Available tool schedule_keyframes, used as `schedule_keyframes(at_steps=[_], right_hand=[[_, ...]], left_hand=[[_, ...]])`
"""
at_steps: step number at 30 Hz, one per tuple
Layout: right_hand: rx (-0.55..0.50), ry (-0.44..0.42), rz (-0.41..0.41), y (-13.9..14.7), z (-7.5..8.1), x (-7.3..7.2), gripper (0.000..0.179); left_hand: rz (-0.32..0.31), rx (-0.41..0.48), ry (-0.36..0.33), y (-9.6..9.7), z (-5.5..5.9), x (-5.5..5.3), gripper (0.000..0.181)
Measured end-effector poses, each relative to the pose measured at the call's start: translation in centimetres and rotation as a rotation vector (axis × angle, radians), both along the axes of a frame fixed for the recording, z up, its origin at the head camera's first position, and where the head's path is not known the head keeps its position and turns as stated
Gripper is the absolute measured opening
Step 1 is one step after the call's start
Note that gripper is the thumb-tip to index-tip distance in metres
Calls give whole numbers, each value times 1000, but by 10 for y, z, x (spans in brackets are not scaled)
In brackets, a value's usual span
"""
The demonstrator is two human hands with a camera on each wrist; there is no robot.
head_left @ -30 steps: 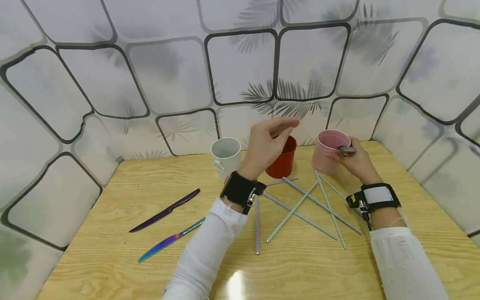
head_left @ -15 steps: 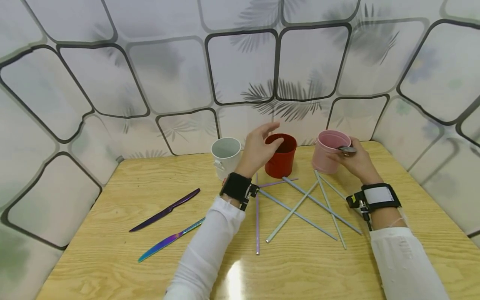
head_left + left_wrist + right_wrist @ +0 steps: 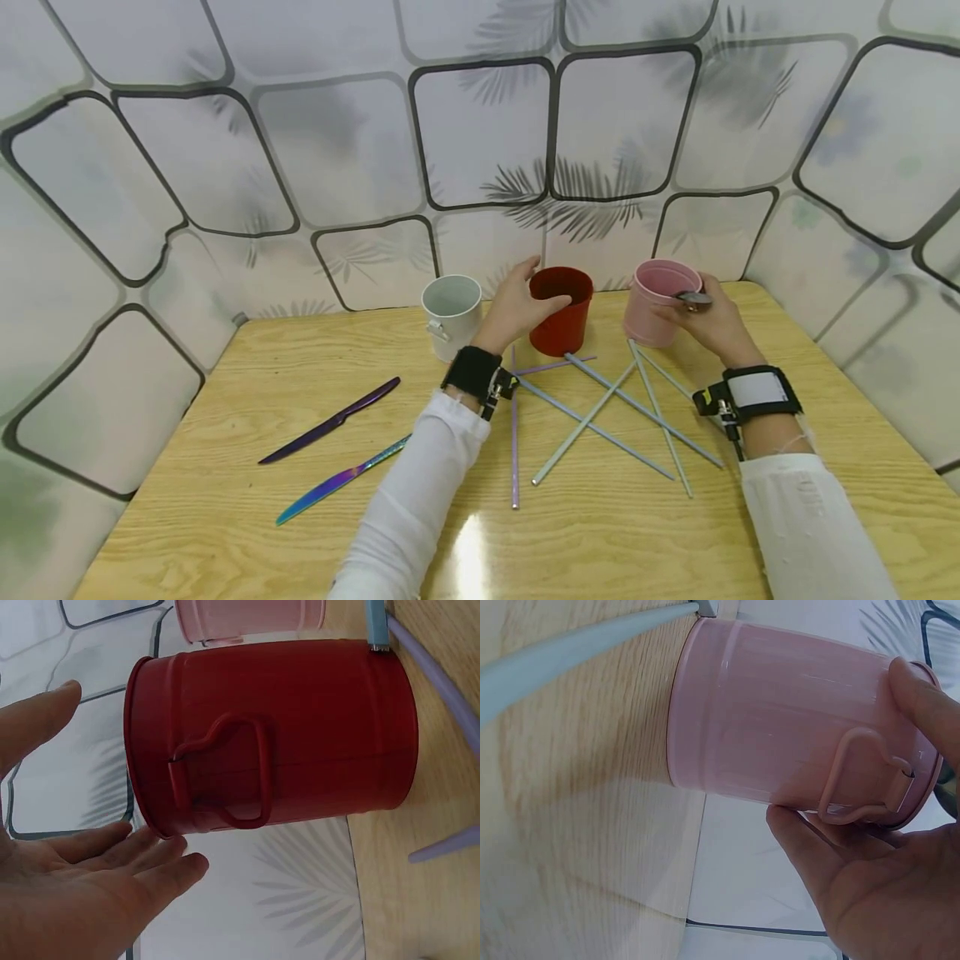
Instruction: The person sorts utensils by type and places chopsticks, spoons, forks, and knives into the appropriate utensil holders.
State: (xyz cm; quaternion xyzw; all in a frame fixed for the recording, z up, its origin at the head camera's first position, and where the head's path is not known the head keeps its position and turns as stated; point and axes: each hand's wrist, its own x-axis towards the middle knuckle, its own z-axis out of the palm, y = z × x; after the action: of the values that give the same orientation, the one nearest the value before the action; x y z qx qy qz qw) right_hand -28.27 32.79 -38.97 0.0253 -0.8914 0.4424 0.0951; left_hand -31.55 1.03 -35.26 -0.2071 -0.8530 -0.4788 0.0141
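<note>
In the head view a pink bucket (image 3: 647, 321) stands upright at the back right. My right hand (image 3: 718, 329) grips its upper right side; the right wrist view shows thumb and fingers around the wall by a small side handle (image 3: 831, 780). A dark metal spoon (image 3: 693, 297) shows at the rim by that hand; whether the fingers hold it I cannot tell. My left hand (image 3: 517, 312) is spread beside the red bucket (image 3: 558, 335), thumb in front of its rim. In the left wrist view thumb and fingers lie wide apart near the rim, not closed on it.
A white bucket (image 3: 457, 327) stands left of the red one. Several pastel chopsticks (image 3: 558, 455) lie crossed before the buckets. To the left lie a dark purple knife (image 3: 330, 422) and a rainbow-coloured knife (image 3: 341, 479). A patterned wall (image 3: 480, 133) rises behind the table.
My left hand has come down and slightly left, from in front of and above the red bucket to its left side, uncovering its mouth. The right hand has stayed on the pink bucket.
</note>
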Motion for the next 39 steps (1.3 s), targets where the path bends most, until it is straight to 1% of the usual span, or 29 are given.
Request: schedule_keyframes(at_steps=[10, 15, 21, 25, 27, 30, 32, 34, 36, 39], right_hand=[[-18, -17, -6, 0, 3, 4, 95], [-30, -26, -9, -1, 3, 4, 94], [-41, -21, -9, -1, 3, 4, 93], [-40, -17, 5, 0, 6, 3, 91], [-42, -35, 23, 2, 9, 2, 91], [-62, -86, 59, 7, 15, 2, 93], [-89, -133, 80, 12, 21, 4, 98], [-83, -176, 99, 16, 27, 6, 103], [-63, -215, 115, 22, 34, 10, 108], [12, -255, 143, 30, 47, 18, 112]], left_hand=[[-11, 14, -69, 2, -9, -4, 93], [-30, 49, -105, 2, -12, -4, 94], [-15, 105, -137, 3, -15, -4, 95], [-8, 108, -145, 3, -16, -4, 95], [-5, 107, -148, 3, -16, -5, 95], [0, 110, -155, 2, -16, -5, 95], [2, 110, -160, 2, -16, -4, 95], [6, 108, -162, 3, -16, -5, 94], [10, 103, -163, 3, -15, -4, 94], [18, 91, -157, 3, -14, -3, 92]])
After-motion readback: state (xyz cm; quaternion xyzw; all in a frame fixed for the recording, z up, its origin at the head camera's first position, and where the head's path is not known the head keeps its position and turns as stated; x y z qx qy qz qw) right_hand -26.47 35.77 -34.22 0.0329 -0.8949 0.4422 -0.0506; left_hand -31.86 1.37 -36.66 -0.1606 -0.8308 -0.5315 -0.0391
